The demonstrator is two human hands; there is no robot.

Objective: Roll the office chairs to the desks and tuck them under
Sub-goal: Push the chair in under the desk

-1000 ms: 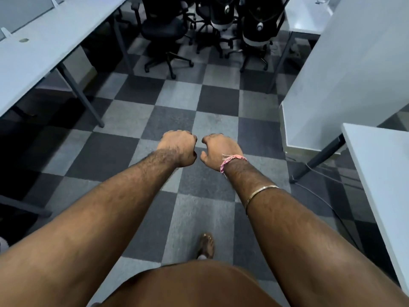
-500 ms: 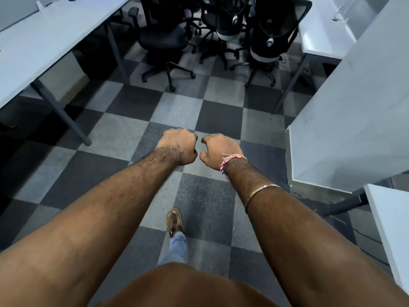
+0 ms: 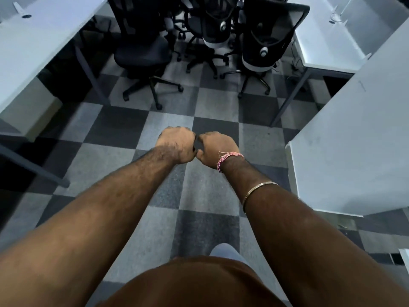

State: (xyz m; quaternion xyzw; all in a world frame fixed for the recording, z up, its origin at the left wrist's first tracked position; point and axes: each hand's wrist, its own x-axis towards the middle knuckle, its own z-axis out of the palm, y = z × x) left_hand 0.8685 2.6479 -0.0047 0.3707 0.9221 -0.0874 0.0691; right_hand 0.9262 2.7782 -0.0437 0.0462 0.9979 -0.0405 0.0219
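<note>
Black mesh-backed office chairs (image 3: 221,41), clustered

An office: black swivel chairs (image 3: 141,56) clustered at 12 o'clock between long white benches (image 3: 33,47) on checkered carpet tiles (image 3: 208,187).

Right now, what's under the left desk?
Under the left desk: slanted grey legs and a pale panel. No chair visible there; the deeper space is dark and hidden by the desktop.

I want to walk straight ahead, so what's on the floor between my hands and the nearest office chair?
Only bare checkered carpet lies between the fists and the nearest chair, seen in the head view.
</note>
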